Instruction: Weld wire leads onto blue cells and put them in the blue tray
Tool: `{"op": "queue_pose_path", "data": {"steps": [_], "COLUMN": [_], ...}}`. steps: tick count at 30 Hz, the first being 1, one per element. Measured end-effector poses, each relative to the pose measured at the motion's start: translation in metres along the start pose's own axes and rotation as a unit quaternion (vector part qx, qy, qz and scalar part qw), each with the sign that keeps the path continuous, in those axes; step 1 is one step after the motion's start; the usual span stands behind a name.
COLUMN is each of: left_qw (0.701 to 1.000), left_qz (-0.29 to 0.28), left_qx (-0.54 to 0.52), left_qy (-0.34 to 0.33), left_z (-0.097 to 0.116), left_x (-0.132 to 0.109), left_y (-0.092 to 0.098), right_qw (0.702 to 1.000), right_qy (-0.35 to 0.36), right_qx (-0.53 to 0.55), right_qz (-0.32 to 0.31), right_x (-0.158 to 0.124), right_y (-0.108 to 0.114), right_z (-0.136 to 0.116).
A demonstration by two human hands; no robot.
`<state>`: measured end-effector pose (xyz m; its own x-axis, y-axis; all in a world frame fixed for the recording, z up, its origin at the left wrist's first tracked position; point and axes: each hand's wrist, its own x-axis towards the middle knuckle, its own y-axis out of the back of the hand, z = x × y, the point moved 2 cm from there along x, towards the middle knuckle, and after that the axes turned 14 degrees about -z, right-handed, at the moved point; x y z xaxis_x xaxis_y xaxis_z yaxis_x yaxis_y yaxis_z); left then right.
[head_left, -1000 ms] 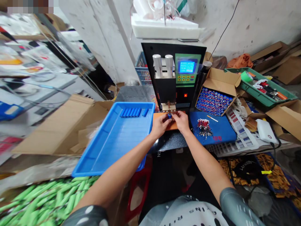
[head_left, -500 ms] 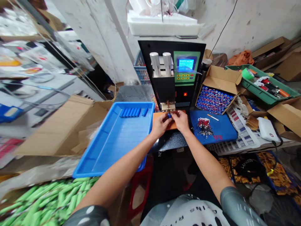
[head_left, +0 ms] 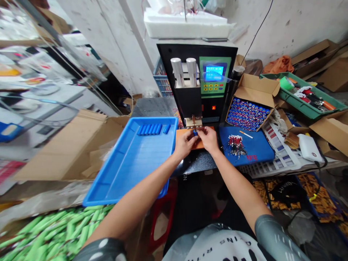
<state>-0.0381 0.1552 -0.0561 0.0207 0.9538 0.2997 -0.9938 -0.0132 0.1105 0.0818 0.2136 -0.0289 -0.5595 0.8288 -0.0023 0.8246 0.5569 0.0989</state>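
Observation:
A blue cylindrical battery cell point(head_left: 195, 133) stands between my hands, directly below the copper electrode pins point(head_left: 194, 120) of a black spot welder point(head_left: 190, 103). My left hand point(head_left: 185, 144) grips the cell from the left, fingers closed around its side. From the right, my right hand point(head_left: 208, 140) meets it with thumb and finger pinched at the cell's upper end; whatever small piece those fingertips hold is hidden. Under both hands lies an orange board point(head_left: 199, 144). To the right, a bundle of red and black wire leads point(head_left: 236, 145) with white connectors rests on a blue pad point(head_left: 261, 150).
A blue tray point(head_left: 127, 170) at the left contains several blue cells point(head_left: 149, 129). Right of the welder, a cardboard box point(head_left: 258, 87) is packed with blue cells. Behind it stands a green crate point(head_left: 307, 103). Green wrapped packs point(head_left: 54, 235) fill the lower left.
The camera view has shifted slightly. Both hands stay at the cell under the electrodes, in almost the same pose.

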Motion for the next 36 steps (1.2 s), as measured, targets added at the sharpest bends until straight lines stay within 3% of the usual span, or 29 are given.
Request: {"op": "queue_pose_path", "data": {"steps": [15,22,29,32,36], "left_qw": [1.000,0.999,0.999,0.998,0.998], "left_qz": [-0.005,0.005,0.001,0.005,-0.032], "left_qx": [0.019,0.037,0.043,0.062,0.056], "left_qy": [0.004,-0.003,-0.005,0.003,0.025], "left_z": [0.006,0.007,0.003,0.009,0.017], "left_x": [-0.002,-0.002,0.001,0.001,-0.001], "left_y": [0.001,0.000,0.000,0.000,0.000], "right_qw": [0.999,0.996,0.997,0.998,0.992], "right_qy": [0.028,0.017,0.024,0.014,-0.048], "right_qx": [-0.030,0.052,-0.019,-0.002,0.065], "right_qz": [-0.012,-0.076,-0.065,-0.066,-0.099], "right_x": [0.002,-0.001,0.001,0.000,-0.007], "right_y": [0.001,0.007,0.009,0.011,0.014], "right_z": [0.007,0.020,0.027,0.023,0.013]}}
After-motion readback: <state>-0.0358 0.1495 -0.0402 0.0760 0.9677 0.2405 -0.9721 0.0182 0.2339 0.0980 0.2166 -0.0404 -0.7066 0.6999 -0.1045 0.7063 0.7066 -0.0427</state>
